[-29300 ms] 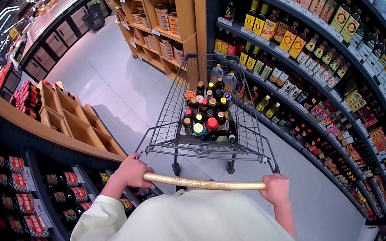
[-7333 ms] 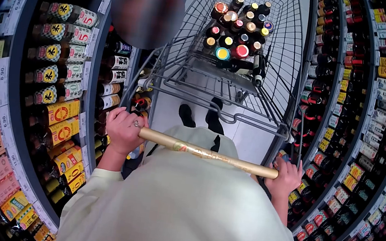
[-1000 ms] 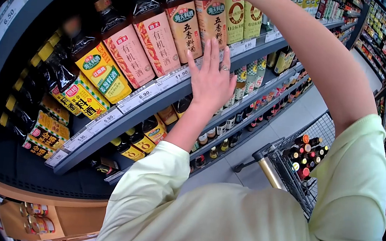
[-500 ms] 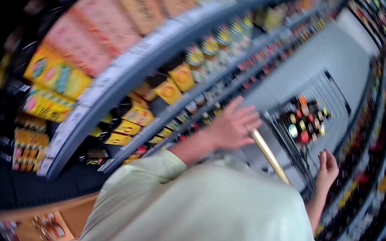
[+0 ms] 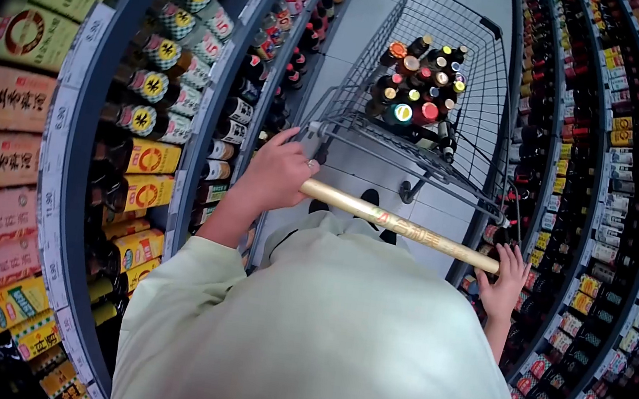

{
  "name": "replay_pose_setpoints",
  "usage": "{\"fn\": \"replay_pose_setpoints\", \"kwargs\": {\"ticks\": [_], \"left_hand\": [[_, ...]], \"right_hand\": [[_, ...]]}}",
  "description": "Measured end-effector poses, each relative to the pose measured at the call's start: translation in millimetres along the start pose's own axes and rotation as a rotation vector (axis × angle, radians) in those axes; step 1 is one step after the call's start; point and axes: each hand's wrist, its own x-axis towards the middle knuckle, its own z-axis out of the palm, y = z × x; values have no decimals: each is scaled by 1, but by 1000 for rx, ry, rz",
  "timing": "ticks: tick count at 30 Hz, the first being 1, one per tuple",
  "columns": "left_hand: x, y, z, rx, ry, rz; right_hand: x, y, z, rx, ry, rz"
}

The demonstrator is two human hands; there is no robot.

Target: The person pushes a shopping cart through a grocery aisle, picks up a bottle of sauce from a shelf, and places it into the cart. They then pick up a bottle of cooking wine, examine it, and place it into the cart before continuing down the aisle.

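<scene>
A shopping cart (image 5: 476,79) with a grey wire basket stands in front of me, angled a little to the right. Its pale gold handle bar (image 5: 401,225) carries printed lettering and crosses in front of my body. My left hand (image 5: 278,174) is closed round the left end of the bar, with one finger stretched forward over the grey corner piece. At the other end my right hand (image 5: 503,287) grips the bar loosely, thumb on the near side and fingers reaching past it. Several dark bottles (image 5: 422,92) with coloured caps stand clustered inside the basket.
Shelves of bottles and boxes line both sides of the aisle. On the left, a grey shelf edge (image 5: 92,145) with price labels runs close to my arm. More shelves (image 5: 571,192) rise close on the right. Pale floor tiles (image 5: 362,27) show beside the cart.
Both hands have come onto the handle bar; before, the right was raised off it and the left was spread open at its end. My view has turned, so the cart appears straighter ahead.
</scene>
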Motion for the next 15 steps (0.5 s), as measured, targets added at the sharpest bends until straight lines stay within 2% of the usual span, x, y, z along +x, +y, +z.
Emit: {"fn": "replay_pose_setpoints", "kwargs": {"ticks": [1, 4, 6, 9, 15], "left_hand": [[1, 1, 0, -48, 135, 35], [-2, 0, 7, -35, 178, 27], [-3, -2, 6, -3, 167, 54], [-3, -1, 8, -50, 202, 49], [-7, 4, 9, -35, 184, 66]], "right_hand": [[2, 9, 9, -22, 33, 35], [21, 4, 15, -26, 183, 28], [20, 14, 22, -86, 111, 13], [21, 16, 27, -56, 211, -10], [25, 16, 19, -66, 196, -18]]}}
